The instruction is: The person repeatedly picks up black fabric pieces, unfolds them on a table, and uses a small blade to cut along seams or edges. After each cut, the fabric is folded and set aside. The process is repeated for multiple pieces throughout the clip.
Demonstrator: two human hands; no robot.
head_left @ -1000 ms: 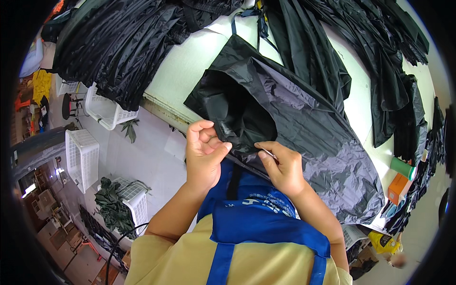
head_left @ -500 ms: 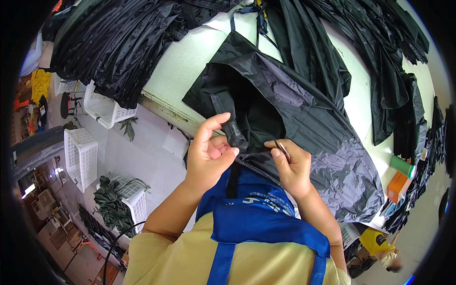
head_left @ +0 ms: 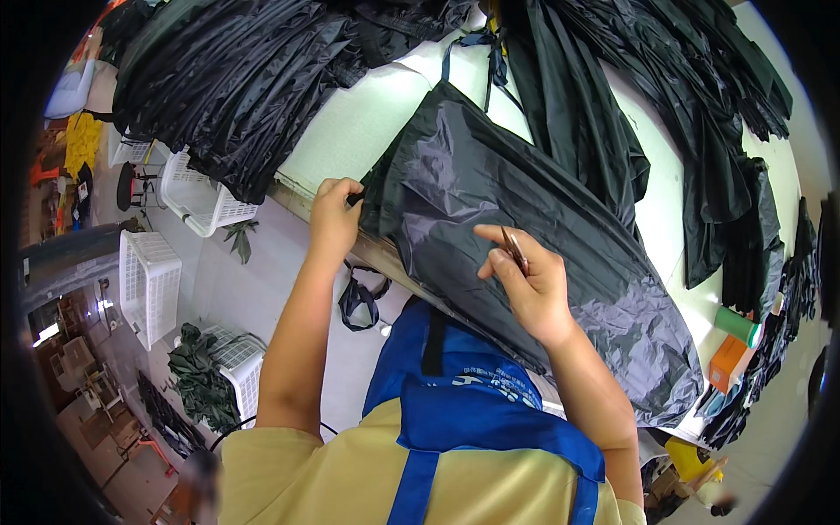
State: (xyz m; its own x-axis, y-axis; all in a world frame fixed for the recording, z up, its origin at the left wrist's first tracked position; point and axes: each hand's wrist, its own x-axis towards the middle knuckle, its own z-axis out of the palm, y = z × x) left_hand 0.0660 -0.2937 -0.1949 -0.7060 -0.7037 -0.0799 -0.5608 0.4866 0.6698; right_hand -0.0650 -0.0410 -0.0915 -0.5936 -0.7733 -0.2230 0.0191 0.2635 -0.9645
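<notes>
A large black shiny fabric piece (head_left: 472, 197), sewn like a sack or garment part, lies over the near edge of the table in front of me. At its left end, my left hand (head_left: 336, 217) is closed on a bunched bit of its edge. My right hand (head_left: 535, 284) hovers over the middle of the fabric, curled around a slim, pointed, dark metal tool (head_left: 514, 251); its exact kind does not show. That hand's index finger is stretched to the left. A dark strap loop (head_left: 361, 300) hangs below the table edge, beside my left forearm.
Piles of black fabric (head_left: 254, 87) cover the far left of the pale tabletop (head_left: 350, 118), and more black pieces (head_left: 700, 149) drape on the right. A green cylinder (head_left: 738, 326) and an orange box (head_left: 730, 363) stand at the right edge. White baskets (head_left: 150, 284) sit on the floor.
The fabric's gaping opening has been closed over and now lies flatter. My left hand has moved up and left to the edge. My right hand has come off the rim, still with the tool.
</notes>
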